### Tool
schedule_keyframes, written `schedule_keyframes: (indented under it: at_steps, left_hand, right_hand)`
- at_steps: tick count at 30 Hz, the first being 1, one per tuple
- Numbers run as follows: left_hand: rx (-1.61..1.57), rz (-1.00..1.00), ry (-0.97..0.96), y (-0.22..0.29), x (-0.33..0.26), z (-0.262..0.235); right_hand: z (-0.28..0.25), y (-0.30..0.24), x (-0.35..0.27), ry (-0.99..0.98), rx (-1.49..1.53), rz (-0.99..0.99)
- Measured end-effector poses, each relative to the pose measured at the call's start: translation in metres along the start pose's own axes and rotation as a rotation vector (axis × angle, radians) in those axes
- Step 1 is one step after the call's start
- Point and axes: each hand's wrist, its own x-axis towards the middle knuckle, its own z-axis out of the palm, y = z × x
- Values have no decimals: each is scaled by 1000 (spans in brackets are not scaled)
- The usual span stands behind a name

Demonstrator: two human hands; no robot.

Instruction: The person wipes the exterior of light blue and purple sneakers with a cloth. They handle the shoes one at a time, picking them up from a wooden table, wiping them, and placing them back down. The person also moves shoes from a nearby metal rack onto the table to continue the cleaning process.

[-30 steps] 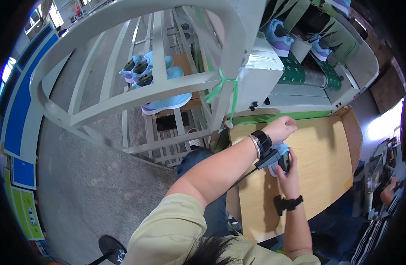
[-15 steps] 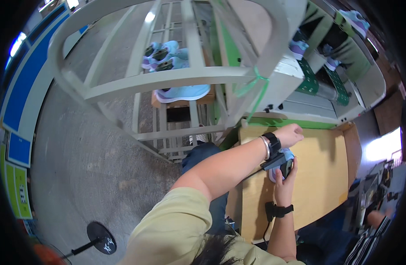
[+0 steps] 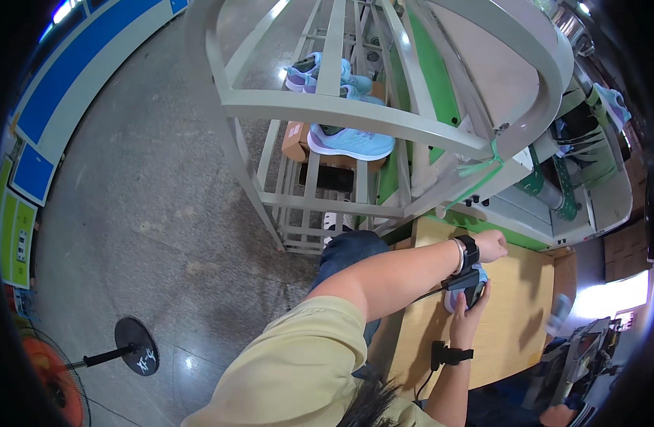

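A light blue and lavender sneaker (image 3: pixel 451 302) with a dark opening rests on the wooden tabletop in front of me. My right hand (image 3: pixel 471 313) grips its near right side, thumb and fingers on either side. Across the shoe's far end reaches my left arm; a strapped-on black device hides part of the upper. My left hand (image 3: pixel 491 245) is just beyond the shoe, its fingers curled closed, and what they may hold is hidden. Both wrists wear black bands, with a silver bangle on the left one.
A grey metal rack (image 3: pixel 355 107) stands ahead, carrying several similar sneakers (image 3: pixel 352 142) on its shelves. To its right is a white and green machine (image 3: pixel 483 196) with more shoes. A wooden table (image 3: pixel 508 313) lies under my hands. An orange fan (image 3: pixel 53 384) stands lower left.
The view has shifted left, so the rack, table and hands appear farther right. Both hands stay at the sneaker, with my right hand still gripping it.
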Motion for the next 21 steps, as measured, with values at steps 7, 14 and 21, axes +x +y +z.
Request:
schedule_keyframes:
  at_steps: [7,14,21]
  left_hand:
    - [16,-5,-17,5,-6,-6]
    - [-6,22,14,-2,-2,-4]
    - [-22,6,-4,3,-5,-9]
  right_hand:
    - [1,-4,-1,-2,0,10]
    - [2,-1,-2,23,-94,-39]
    - [1,3,-1,22,-96,-37]
